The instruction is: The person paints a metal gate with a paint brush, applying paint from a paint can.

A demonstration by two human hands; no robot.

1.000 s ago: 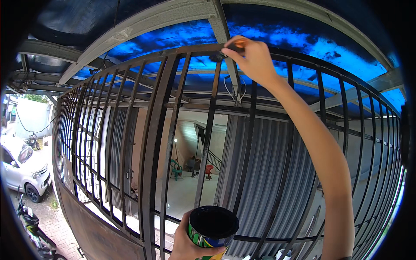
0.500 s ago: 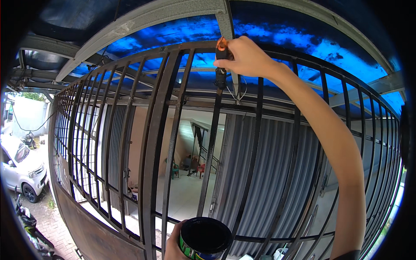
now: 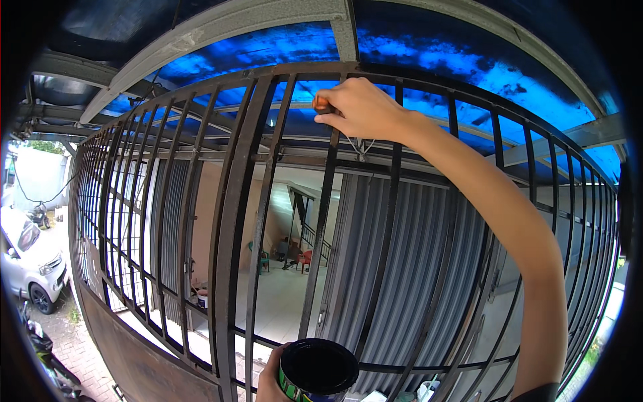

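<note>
My right hand [image 3: 362, 110] is raised to the upper part of a dark metal bar gate [image 3: 236, 201], just under its top rail. Its fingers are closed round a paintbrush [image 3: 322, 103]. Only the orange-brown handle end shows now; the bristles are hidden by the hand, so contact with the upright bar there cannot be made out. Low in the view, my left hand [image 3: 269, 382] grips the side of a green paint can [image 3: 289, 386]. The can is open at the top and black inside.
Behind the bars stand a grey folding shutter [image 3: 402, 268] and a room with a red chair [image 3: 304, 261] and a green chair [image 3: 260, 256]. Grey roof beams [image 3: 345, 40] cross overhead under blue sheeting. At the left are a white car [image 3: 33, 258] and a motorcycle [image 3: 43, 355].
My right hand has moved slightly down and left, and the brush has turned so that its dark lower part no longer shows. My left hand still holds the paint can low down.
</note>
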